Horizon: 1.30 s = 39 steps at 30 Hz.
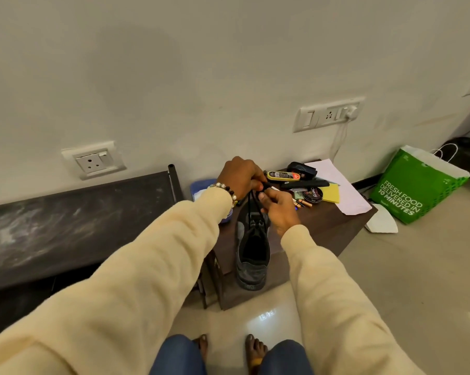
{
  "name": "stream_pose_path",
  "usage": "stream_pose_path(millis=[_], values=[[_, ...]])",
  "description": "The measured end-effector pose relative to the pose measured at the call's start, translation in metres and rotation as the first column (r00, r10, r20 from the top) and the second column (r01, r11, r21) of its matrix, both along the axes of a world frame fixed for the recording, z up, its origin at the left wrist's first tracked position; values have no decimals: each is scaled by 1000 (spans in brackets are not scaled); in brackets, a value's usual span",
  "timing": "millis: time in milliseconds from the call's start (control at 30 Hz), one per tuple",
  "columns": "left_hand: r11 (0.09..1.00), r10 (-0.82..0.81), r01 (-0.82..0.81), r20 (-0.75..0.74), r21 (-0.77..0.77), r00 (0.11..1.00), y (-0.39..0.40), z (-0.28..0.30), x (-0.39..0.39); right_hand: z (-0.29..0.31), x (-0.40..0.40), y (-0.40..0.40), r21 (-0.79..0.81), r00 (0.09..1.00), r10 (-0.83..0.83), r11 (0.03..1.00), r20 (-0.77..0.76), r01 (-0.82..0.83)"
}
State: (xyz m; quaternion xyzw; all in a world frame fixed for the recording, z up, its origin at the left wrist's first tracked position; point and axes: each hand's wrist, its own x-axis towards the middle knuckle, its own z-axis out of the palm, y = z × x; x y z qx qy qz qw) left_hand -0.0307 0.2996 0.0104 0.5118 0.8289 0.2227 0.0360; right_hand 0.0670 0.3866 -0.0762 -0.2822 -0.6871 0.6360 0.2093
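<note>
black shoe [252, 247]: stands on the brown surface [325, 226], heel at the near edge, toe toward the wall, opening upward. laces [251, 201]: black, drawn up taut from the front of the shoe into both hands. left hand [240, 175]: above the toe end, fingers curled over and gripping the upper ends of the laces; bead bracelet [225, 189] at the wrist. right hand [278, 209]: just below and beside the left, thumb and forefinger pinching the laces, other fingers loosely curled. both sleeves cream. further items on the far part of the surface, behind the hands: yellow tube [282, 175], round polish tin [313, 194], yellow cloth [331, 193], white papers [336, 182]. green bag [415, 190]: on the floor to the right, against the wall. wall socket [93, 159]: on the wall, left of the surface.
</note>
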Motion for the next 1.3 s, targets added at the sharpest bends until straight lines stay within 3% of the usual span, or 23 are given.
stream_pose_path(millis=[233,467,533,600,700,733,867,1033,1200,1300], values=[[997,-41,39,-31,-71,999,0,0,-10,-2,-4,-10,-101,992,121,987,-27,-123],[1000,10,-10,32,-5,999,-9,-9,-16,8,-8,3,-118,947,294,953,126,-280],[994,90,-98,117,57,989,-12,-18,-17,14,-10,12,-32,931,312,950,188,-312],[966,187,-232,305,118,934,-13,-32,-16,22,-14,21,138,895,309,920,321,-367],[905,230,-406,655,128,720,-11,-59,-8,34,-16,29,415,791,196,764,580,-494],[901,234,-420,698,106,677,-9,-70,-6,37,-16,29,462,775,165,721,610,-517],[909,270,-415,708,36,652,0,-106,5,28,-12,35,570,781,70,644,620,-510],[916,197,-398,806,51,557,12,-120,20,21,-9,40,511,879,65,792,473,-333],[895,-24,-429,972,126,236,11,-115,27,15,-10,35,305,936,1,945,352,-116],[899,-15,-416,960,135,280,8,-112,24,5,-7,33,77,971,-50,996,235,33]])
